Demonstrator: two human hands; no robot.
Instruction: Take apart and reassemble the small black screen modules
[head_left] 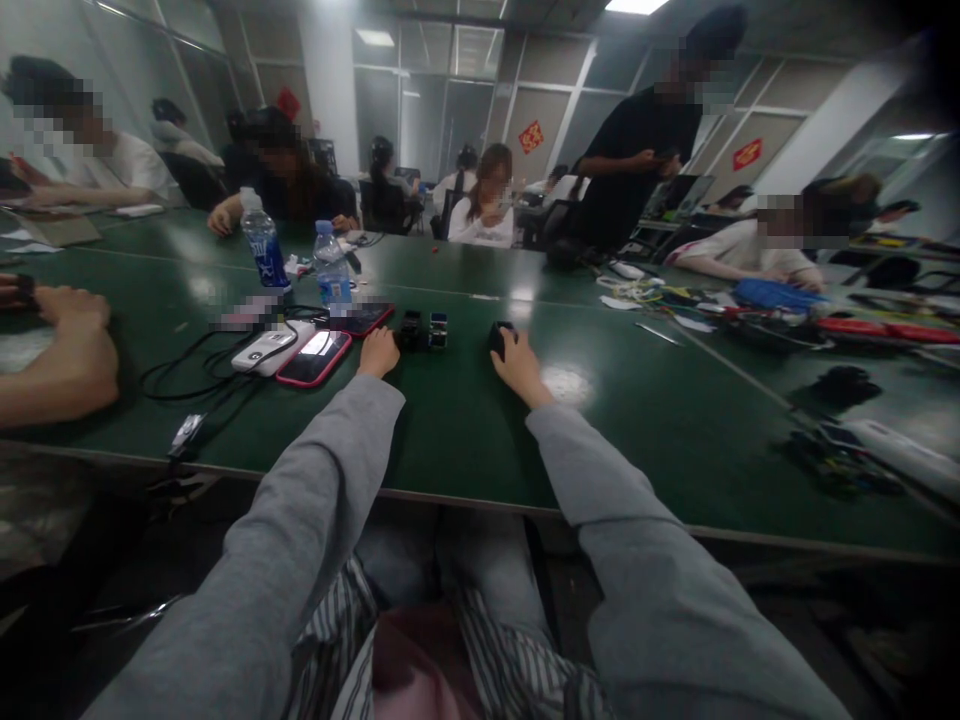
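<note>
Noted grey sleeves (322, 460) nearest, across lower frame; found right hand (517, 363) grasping dark object (498, 332) just right of centre; saw left hand (379, 352) beside black block (412, 328) near mid-frame, could not tell whether gripping; logged second block (439, 330) to its right; recorded red-edged phone (316, 360) left of centre on green table (450, 425).

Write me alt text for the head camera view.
A person's gray-sleeved arms reach over a green table, the right hand touching a small black object, the left hand beside two small dark items. Phones and two bottles are to the left; other people sit or stand around.
</note>
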